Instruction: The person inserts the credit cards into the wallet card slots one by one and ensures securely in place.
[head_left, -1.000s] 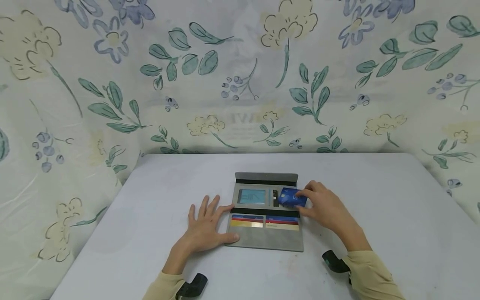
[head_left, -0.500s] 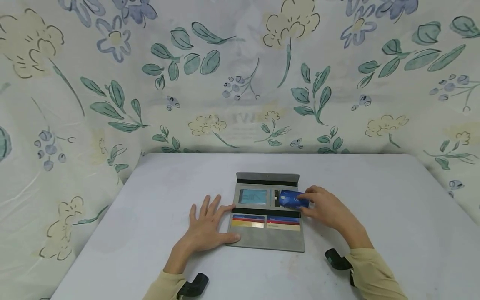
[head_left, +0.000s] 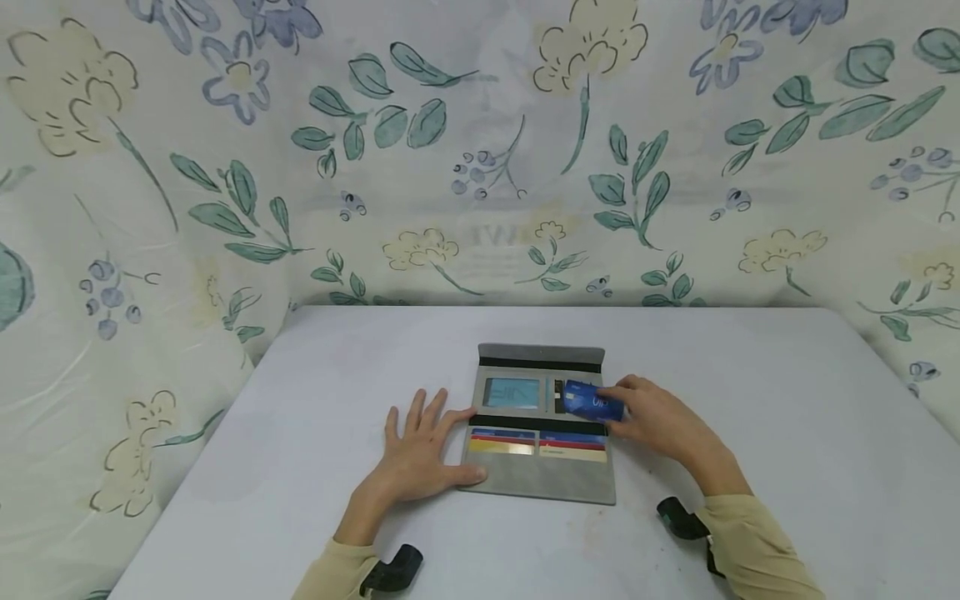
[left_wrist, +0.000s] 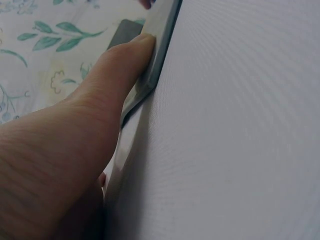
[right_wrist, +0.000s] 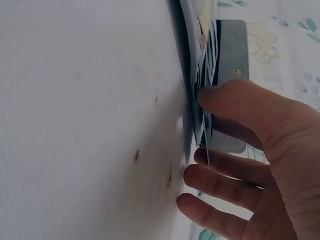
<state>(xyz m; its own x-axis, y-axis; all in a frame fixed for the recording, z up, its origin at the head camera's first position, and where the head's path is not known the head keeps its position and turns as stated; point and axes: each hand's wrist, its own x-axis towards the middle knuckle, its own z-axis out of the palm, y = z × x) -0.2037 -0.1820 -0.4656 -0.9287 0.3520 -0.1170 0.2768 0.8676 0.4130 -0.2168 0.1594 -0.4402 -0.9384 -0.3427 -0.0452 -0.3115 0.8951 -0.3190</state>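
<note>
A grey wallet (head_left: 536, 483) lies unfolded on the table, its top flap laid back. My left hand (head_left: 416, 458) is spread at the wallet's left side, the thumb resting on its lower left corner and the index fingertip at the left edge. In the left wrist view, the thumb (left_wrist: 117, 67) lies across the wallet's edge. My right hand (head_left: 667, 425) pinches a blue card (head_left: 585, 398) between thumb and fingers at the upper right pocket. The card sits slightly tilted, its right end sticking out past the wallet's side. From the right wrist, the card (right_wrist: 206, 140) appears nearly edge-on.
Two striped cards, one left (head_left: 502, 442) and one right (head_left: 573, 446), sit in the lower pockets. A window with a light blue insert (head_left: 512, 392) is at upper left. The white table (head_left: 337, 350) meets a floral curtain (head_left: 495, 167) behind.
The blue card has shifted a little to the right and tilted, its right end lower. My right hand has moved slightly down with it. The left hand keeps its place on the wallet.
</note>
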